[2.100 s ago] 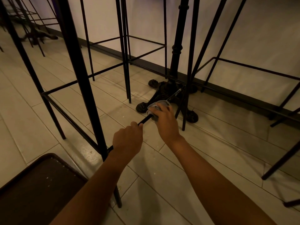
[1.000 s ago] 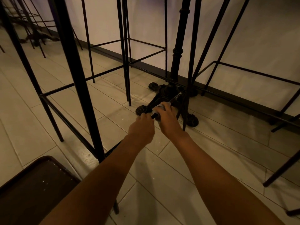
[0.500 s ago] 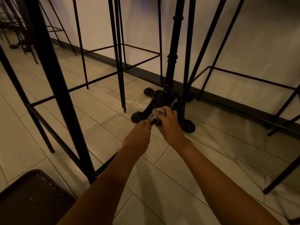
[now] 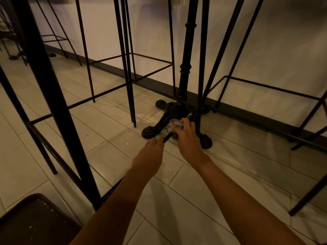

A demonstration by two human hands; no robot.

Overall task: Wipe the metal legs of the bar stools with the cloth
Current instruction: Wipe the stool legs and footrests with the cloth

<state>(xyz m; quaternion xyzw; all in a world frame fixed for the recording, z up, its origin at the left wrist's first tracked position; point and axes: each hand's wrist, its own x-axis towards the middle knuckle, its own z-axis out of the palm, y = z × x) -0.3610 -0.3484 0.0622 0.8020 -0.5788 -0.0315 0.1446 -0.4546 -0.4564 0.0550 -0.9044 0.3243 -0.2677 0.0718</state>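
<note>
1. Now both hands lie farther along the stool's low crossbar [image 4: 167, 137] than before.
2. Left hand [image 4: 148, 159] curled around the crossbar.
3. Right hand [image 4: 187, 138] presses a pale cloth [image 4: 176, 123] around it, beside the leg [image 4: 200, 96].

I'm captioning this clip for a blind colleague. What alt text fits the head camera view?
Two bare arms reach down to a low black crossbar of a bar stool: the right hand presses a pale cloth around it while the left hand grips it nearer the camera. Behind stand thin stool legs, an ornate table base and a pale tiled floor.
</note>
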